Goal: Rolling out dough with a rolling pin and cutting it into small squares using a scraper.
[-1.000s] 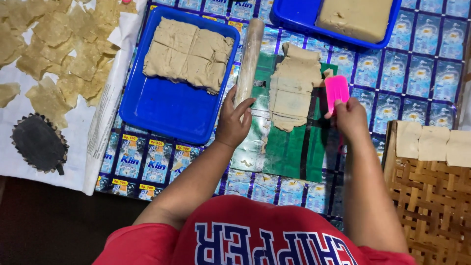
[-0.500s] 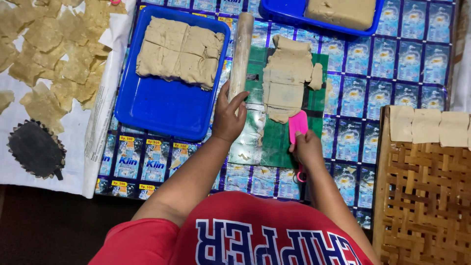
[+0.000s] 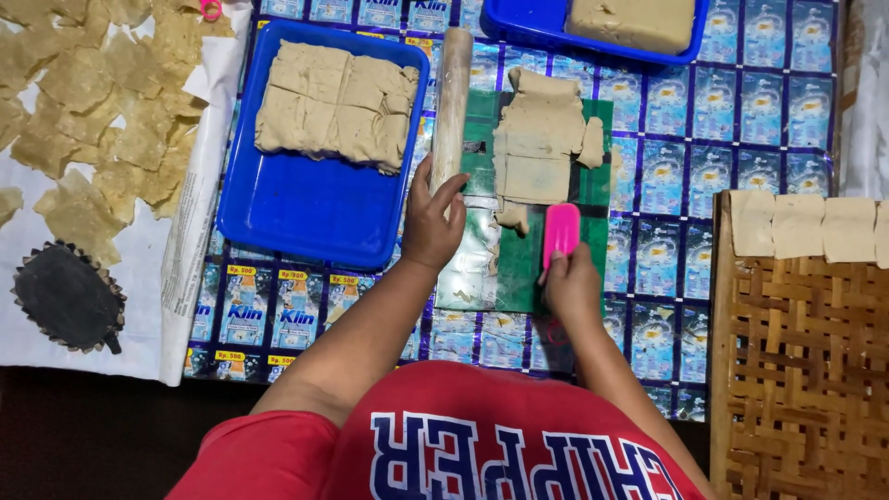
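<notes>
Patterned blue wrapper sheeting [image 3: 722, 176] covers the floor as a work surface, with a green mat [image 3: 519, 259] laid at its centre. Right hand [image 3: 569, 289]: fingers closed around a pink scraper [image 3: 561, 231], its blade end standing on the mat just below the cut dough sheet [image 3: 537, 139]. Left hand [image 3: 433, 222]: fingers spread and slightly curled, tips touching the lower end of the wooden rolling pin [image 3: 452, 102], which lies upright along the mat's left edge. Blue trays, two: the near tray [image 3: 306, 213] holds scored dough in its upper half; the far tray [image 3: 519, 23] holds one thick block. Woven bamboo rack [image 3: 796, 370], at right, carries four pale dough squares [image 3: 810, 227] in a row. White paper [image 3: 56, 278], at left, bears many dried irregular pieces [image 3: 93, 93] and one dark round fluted object [image 3: 67, 296].
</notes>
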